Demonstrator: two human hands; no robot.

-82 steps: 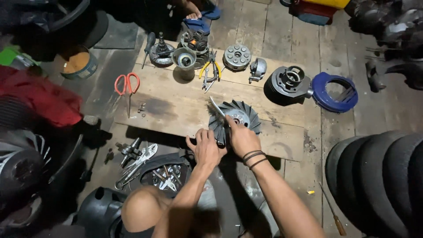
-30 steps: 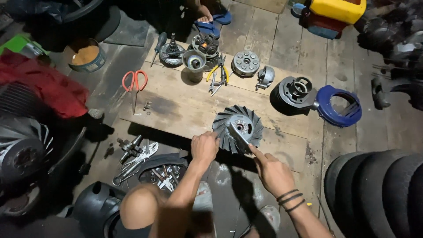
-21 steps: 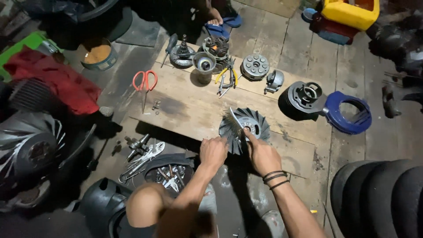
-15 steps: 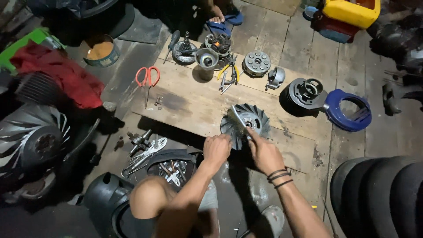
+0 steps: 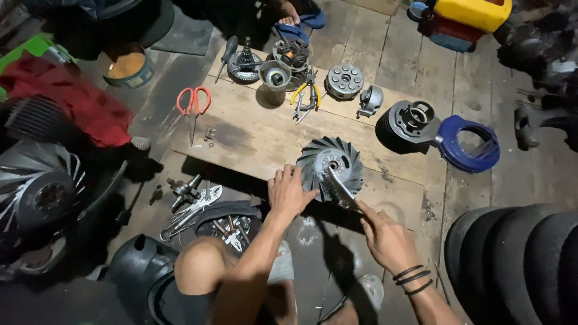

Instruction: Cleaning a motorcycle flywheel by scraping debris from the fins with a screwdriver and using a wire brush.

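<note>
The big wooden board (image 5: 253,135) holds the round grey metal fan wheel (image 5: 330,167), right in front of me. My left hand (image 5: 289,191) presses its left rim, fingers spread. My right hand (image 5: 385,236) pinches a thin metal tool (image 5: 341,189), slanting up-left to the wheel's middle.

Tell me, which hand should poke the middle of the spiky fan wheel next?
Probably the right hand. It grips the metal tool, whose tip already lies at the hub of the finned fan wheel. The left hand rests on the wheel's near edge and looks better placed to steady it.
</note>
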